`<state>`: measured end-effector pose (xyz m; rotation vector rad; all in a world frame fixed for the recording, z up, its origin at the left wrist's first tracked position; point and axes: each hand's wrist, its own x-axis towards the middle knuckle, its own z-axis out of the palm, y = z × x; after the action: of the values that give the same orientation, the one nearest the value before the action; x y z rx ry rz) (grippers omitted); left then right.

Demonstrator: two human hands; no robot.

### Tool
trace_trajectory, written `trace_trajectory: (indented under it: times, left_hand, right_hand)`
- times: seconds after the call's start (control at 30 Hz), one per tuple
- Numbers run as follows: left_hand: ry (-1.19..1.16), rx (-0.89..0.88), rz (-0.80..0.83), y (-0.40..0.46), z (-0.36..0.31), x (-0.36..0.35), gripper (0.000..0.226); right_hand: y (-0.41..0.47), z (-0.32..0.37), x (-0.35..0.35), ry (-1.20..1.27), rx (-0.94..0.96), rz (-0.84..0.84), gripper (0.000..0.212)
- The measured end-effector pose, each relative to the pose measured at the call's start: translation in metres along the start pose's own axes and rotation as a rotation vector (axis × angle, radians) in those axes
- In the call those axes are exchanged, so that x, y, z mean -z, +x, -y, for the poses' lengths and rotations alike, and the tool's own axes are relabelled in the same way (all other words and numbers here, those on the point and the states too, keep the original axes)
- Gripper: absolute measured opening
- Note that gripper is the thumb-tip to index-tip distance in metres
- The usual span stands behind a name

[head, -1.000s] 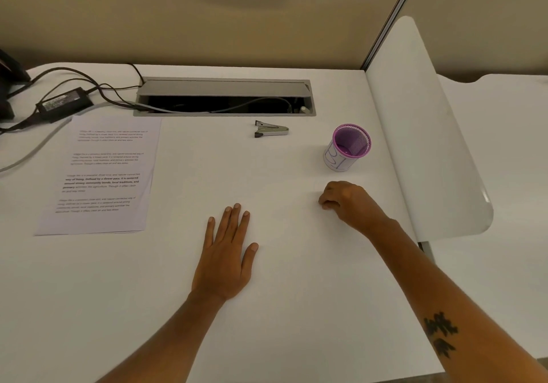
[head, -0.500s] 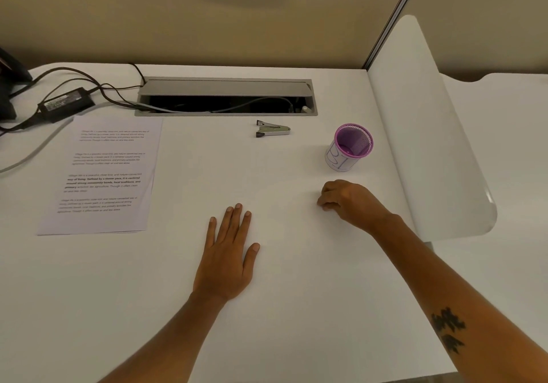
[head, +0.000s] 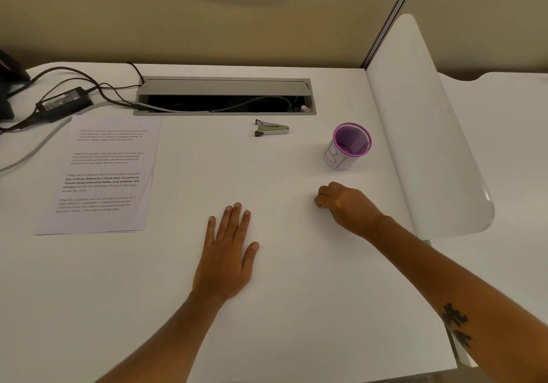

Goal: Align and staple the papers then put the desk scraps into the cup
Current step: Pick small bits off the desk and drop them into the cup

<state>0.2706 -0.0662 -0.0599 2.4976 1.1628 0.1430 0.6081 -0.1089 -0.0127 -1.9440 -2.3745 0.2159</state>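
Note:
A stack of printed papers lies flat on the white desk at the left. A small metal stapler sits near the desk's back, in front of the cable tray. To its right stands a purple mesh cup wrapped in white paper. My left hand rests palm down on the desk, fingers spread, holding nothing. My right hand lies curled on the desk just in front of the cup; whether its fingers pinch anything is hidden.
An open cable tray runs along the back. A black power adapter and cables lie at the back left. A white curved divider panel borders the desk on the right.
Both hands stay where they were. Only the head camera has shifted slightly.

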Motion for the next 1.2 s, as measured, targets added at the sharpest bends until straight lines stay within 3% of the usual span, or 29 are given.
trace_trajectory:
  times: [0.23,0.63,0.83,0.97,1.1,1.2]
  left_hand:
    - [0.015,0.002,0.008,0.0,0.0,0.0,0.069]
    - [0.004,0.004,0.005,0.0,0.0,0.001,0.068]
    - [0.006,0.002,0.005,0.0,0.001,0.0,0.069]
    - [0.008,0.005,0.008,0.0,0.001,0.0,0.069]
    - [0.007,0.0,0.006,0.0,0.001,0.0,0.069]
    - [0.003,0.002,0.006,0.0,0.0,0.001,0.068]
  right_hand:
    - [-0.003,0.017,-0.001,-0.128,0.018,0.033,0.034]
    - [-0.009,0.023,-0.006,-0.111,-0.199,0.122,0.037]
    - [-0.008,0.02,0.009,0.096,-0.398,0.019,0.037]
    - [0.006,0.011,0.045,0.225,-0.441,-0.148,0.042]
    - [0.026,-0.003,0.088,0.25,-0.469,-0.31,0.031]
    - [0.041,-0.016,0.107,0.257,-0.53,-0.29,0.033]
